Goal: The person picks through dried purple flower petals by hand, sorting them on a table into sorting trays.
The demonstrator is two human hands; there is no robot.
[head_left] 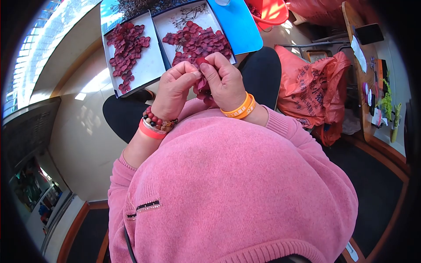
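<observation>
Between my two hands, just above my lap, sits a small cluster of dark red petals. My left hand pinches it from the left with thumb and forefinger closed; my right hand curls over it from the right, fingers closed on the top petal. The cluster hangs roughly vertical, its lower end trailing toward my pink sweater. Both hands touch it; neither is nearer. Loose petals lie ahead in the right tray and the left tray, well apart from the grip.
</observation>
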